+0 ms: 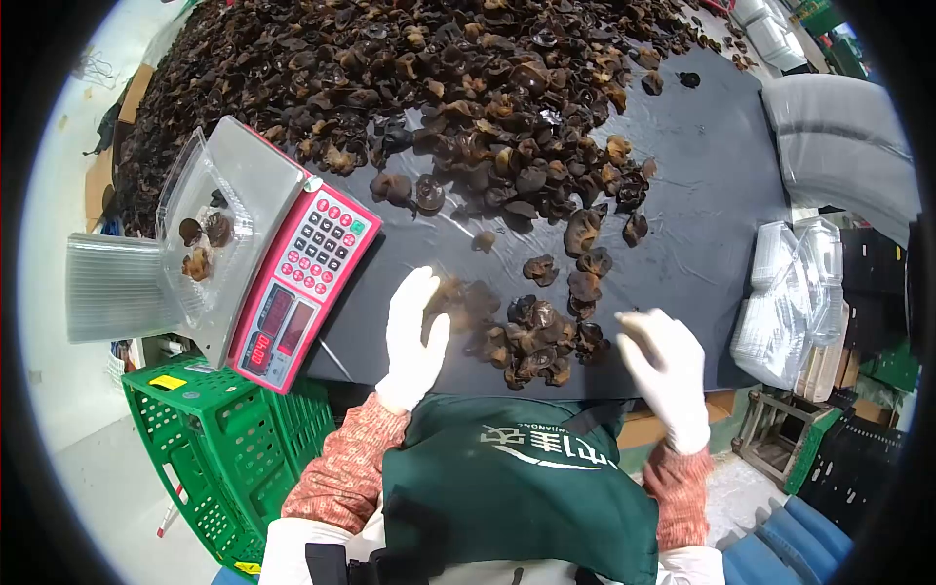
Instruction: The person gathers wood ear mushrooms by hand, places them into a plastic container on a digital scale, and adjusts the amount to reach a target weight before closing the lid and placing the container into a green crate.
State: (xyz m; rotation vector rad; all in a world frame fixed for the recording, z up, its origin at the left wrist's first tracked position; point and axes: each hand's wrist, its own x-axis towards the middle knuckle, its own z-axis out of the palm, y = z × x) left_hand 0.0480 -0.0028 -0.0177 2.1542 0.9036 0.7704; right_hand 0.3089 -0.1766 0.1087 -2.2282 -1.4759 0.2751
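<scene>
My left hand (413,336), in a white glove, is over the near edge of the black-covered table with thumb and fingers apart. Just right of its fingers are motion-blurred brown wood ear mushrooms (466,300); I see none gripped in it. To the right, my gloved right hand (668,366) has its fingers loosely bent and spread, holding nothing visible. Between the hands lies a small pile of dark wood ear mushrooms (531,341). On the left, a red digital scale (310,244) bears a clear plastic tray (249,195) containing several mushroom pieces (207,234).
A large heap of wood ear mushrooms (390,78) covers the table's far side. Stacked clear trays (117,288) stand beside the scale, with more clear trays (780,302) at right. Green crates (205,419) sit below left. A rolled plastic sheet or tray stack (838,136) is at far right.
</scene>
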